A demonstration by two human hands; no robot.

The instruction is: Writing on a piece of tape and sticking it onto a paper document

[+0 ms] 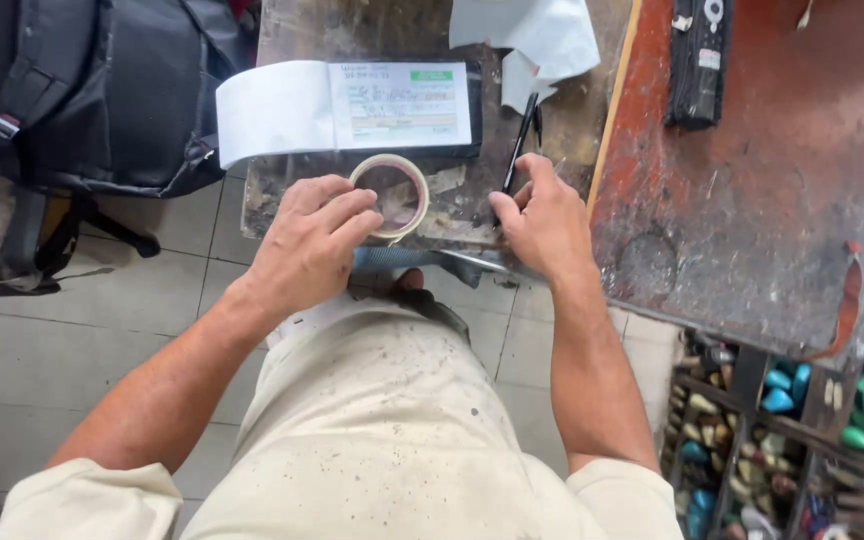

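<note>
I see even, soft daylight with only faint shadows under the forearms. The white paper [542, 35] at the top glares slightly. Detail looks smeared and soft overall, with mild stretching toward the edges.

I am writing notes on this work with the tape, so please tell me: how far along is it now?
Done: a receipt book lies open on the small worn table, its page already filled in. In hand: the left hand grips a roll of tape and the right hand rests by a black pen. Left: no pulled-out strip of tape shows, and nothing looks taped yet.
</note>
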